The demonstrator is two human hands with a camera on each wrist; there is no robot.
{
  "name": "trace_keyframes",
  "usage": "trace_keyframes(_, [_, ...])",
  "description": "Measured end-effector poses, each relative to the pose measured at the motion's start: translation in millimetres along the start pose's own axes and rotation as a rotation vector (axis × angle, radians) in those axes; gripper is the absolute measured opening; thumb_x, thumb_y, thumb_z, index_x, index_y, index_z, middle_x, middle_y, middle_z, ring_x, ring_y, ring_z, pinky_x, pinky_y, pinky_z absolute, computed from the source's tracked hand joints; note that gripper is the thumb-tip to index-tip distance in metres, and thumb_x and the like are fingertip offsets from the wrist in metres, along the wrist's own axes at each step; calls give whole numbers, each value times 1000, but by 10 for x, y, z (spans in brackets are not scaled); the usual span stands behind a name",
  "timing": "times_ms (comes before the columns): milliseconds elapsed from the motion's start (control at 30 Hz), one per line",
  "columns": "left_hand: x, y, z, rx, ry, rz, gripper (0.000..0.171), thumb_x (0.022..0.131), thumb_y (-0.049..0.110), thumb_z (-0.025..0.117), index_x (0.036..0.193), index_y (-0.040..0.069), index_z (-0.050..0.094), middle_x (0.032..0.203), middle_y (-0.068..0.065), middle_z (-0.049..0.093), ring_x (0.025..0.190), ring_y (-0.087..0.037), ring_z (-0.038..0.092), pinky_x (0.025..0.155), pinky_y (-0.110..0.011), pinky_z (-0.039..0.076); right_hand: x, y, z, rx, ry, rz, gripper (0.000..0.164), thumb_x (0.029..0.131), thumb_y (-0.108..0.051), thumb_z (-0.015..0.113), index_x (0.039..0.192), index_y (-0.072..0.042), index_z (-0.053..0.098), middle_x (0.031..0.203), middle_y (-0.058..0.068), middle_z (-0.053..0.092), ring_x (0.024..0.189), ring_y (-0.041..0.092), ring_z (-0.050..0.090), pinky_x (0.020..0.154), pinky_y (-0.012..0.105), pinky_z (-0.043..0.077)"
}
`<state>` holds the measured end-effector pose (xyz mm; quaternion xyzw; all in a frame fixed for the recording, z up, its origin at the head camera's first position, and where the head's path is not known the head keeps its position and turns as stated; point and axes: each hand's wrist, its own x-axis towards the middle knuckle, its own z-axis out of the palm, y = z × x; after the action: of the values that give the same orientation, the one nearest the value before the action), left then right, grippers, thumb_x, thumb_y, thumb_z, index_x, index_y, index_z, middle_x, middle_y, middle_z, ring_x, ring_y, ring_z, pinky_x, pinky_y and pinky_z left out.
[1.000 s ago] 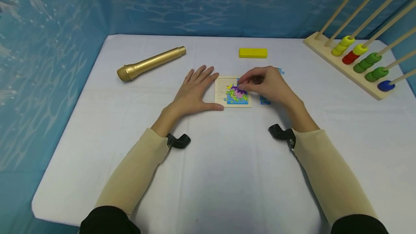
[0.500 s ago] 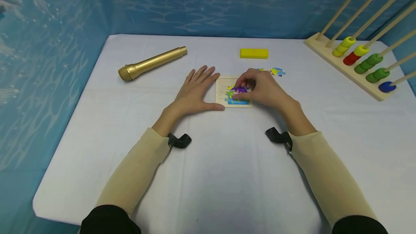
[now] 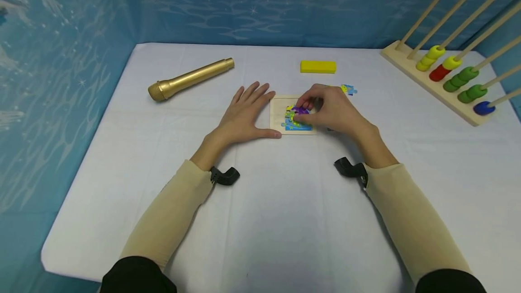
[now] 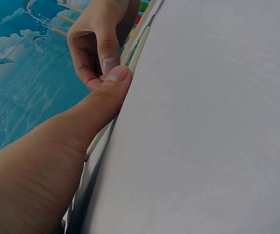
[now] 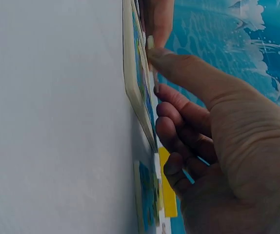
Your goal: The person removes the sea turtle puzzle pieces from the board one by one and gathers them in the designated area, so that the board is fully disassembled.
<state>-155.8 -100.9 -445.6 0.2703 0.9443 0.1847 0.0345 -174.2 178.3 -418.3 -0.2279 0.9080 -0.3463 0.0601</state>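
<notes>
Lower over the wooden puzzle (image 3: 277, 122)

Against a second ago, my right fingers (image 5: 181, 103) sit lower over it, hiding more of the loose blue piece (image 5: 144, 190). Thumb and index pinch a thin, pale-edged piece (image 5: 150, 43). My left fingers (image 3: 262, 101) stay spread straight, thumb touching the square, smooth rim (image 3: 293, 133).

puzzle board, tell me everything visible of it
The puzzle board is a pale, wood-like, squarish tray with a raised rim, lying flat on the white tabletop. Blue, green, purple and yellow pieces fill part of it. The left hand touches its left side; the right hand is over its right side, hiding some.
</notes>
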Motion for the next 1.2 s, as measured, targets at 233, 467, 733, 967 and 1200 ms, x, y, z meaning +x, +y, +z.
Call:
trace_keyframes(233, [4, 4, -16, 2, -13, -4, 114, 81, 79, 72, 169, 21, 28, 178, -2, 17, 166, -23, 2, 134, -49, -4, -121, 98, -154, 19, 37, 54, 34, 82, -39, 92, 105, -17, 80, 90, 4, 67, 83, 20, 54, 69, 25, 41])
trace_keyframes(467, [6, 3, -17, 12, -11, -14, 114, 81, 79, 72, 169, 21, 28, 178, -2, 17, 166, -23, 2, 134, -49, -4, -350, 301, -366, 13, 89, 91, 33, 83, -36, 92, 106, -15, 80, 93, 5, 68, 88, 19, 54, 73, 21, 41])
trace_keyframes(733, [4, -2, -2, 13, -7, -11, 114, 81, 79, 72, 169, 22, 28, 178, -2, 17, 166, -23, 3, 134, -48, -5, -570, 547, -653, -34, 106, 156, 37, 86, -33, 90, 112, -10, 78, 98, 9, 69, 89, 19, 54, 73, 12, 42])
trace_keyframes(967, [1, -16, 11, 3, -4, -2, 114, 81, 79, 72, 168, 20, 28, 178, -2, 18, 166, -23, 3, 134, -49, -3, -613, 745, -700, -68, 89, 217, 41, 89, -38, 86, 119, -12, 76, 99, 8, 67, 91, 18, 53, 76, 12, 41])
trace_keyframes(1200, [-5, -9, -6, 5, -3, -6, 114, 81, 79, 71, 169, 21, 28, 178, -2, 17, 166, -23, 3, 134, -49, -3, -613, 808, -680, -38, 123, 195, 38, 93, -36, 82, 123, -13, 75, 99, 6, 67, 89, 16, 52, 73, 12, 41])
